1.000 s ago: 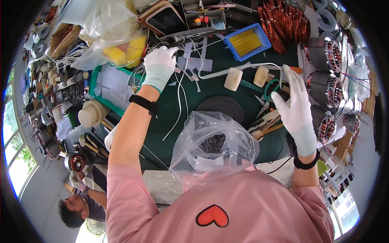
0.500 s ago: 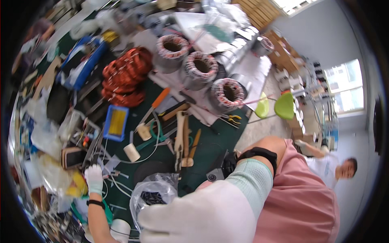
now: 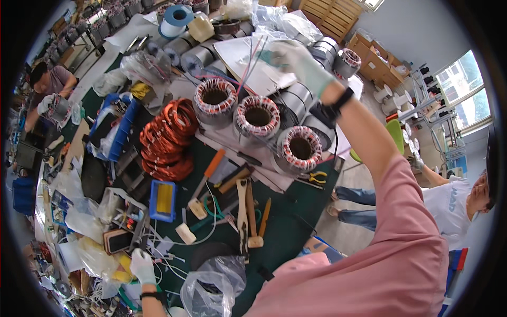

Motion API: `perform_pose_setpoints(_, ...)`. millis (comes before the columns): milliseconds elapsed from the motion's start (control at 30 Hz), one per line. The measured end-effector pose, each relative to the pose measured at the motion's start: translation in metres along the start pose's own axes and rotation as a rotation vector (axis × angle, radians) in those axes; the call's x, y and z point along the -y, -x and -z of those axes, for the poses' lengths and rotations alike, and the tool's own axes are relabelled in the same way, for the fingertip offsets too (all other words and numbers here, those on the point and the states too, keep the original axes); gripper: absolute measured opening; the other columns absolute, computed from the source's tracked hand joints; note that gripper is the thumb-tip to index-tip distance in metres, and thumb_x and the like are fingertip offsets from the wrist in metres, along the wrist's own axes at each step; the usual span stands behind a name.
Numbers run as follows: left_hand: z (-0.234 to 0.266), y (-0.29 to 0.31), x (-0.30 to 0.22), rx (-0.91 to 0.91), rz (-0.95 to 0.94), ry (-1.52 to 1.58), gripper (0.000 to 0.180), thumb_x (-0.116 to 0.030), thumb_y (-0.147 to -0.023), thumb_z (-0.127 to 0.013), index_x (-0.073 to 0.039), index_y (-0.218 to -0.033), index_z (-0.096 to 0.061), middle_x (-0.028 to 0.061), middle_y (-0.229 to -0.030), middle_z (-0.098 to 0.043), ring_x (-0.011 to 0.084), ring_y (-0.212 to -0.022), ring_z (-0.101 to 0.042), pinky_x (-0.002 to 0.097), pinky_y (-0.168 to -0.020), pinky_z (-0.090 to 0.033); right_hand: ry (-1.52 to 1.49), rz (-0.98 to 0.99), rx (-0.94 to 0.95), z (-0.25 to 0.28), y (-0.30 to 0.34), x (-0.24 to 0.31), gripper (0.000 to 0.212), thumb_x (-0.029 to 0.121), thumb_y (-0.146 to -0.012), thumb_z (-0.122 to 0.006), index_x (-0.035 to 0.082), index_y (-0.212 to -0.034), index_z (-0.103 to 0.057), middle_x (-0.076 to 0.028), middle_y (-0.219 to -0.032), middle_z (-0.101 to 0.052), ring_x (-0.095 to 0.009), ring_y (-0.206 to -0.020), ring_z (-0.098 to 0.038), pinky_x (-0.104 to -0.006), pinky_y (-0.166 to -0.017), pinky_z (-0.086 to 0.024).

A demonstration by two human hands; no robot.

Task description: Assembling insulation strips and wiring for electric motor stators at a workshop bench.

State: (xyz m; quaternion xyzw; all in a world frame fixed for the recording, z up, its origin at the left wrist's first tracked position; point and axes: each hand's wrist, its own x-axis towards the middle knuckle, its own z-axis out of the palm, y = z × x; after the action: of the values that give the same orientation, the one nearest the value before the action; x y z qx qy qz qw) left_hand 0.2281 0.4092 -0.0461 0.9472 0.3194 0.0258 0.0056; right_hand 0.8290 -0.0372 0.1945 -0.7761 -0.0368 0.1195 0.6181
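Overhead, right hand pinches thin wires running down-left; left hand spread flat.

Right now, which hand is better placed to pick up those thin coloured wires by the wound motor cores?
Right. The right hand is already at the coloured wires above the motor cores; the left hand is far off, at the table's near edge among white wires.

Bright, even daylight fills the scene, coming from the windows at about two o'clock, which glare slightly. Shadows are soft. The fisheye bends straight edges toward a black rim. The raised right hand at twelve o'clock shows motion blur.
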Motion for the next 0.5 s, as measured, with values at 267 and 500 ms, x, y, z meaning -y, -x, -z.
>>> perform_pose_setpoints(267,0.086,0.078,0.014,0.164,0.546,0.446,0.006,-0.003,-0.081,-0.059,-0.001,-0.087,-0.057,0.0058,-0.069,-0.057,0.0123,-0.062,-0.058,0.0274,-0.057,-0.047,1.109,-0.116,-0.193,0.078,-0.211,-0.119,0.081,0.051,-0.084,-0.075,0.01,-0.148,-0.047,-0.022,-0.15,-0.05,-0.03,-0.139,-0.051,-0.0398,-0.108,-0.047)
perform_pose_setpoints(500,0.175,0.068,-0.085,0.065,0.551,0.963,0.021,-0.005,-0.093,-0.062,0.005,-0.112,-0.06,0.0029,-0.083,-0.063,0.0086,-0.069,-0.059,0.0205,-0.065,-0.048,-0.837,-0.088,-0.384,0.088,-0.156,-0.074,0.021,0.019,-0.098,-0.051,0.009,-0.098,-0.069,-0.001,-0.07,-0.059,-0.011,-0.048,-0.041,-0.0274,-0.041,-0.034)
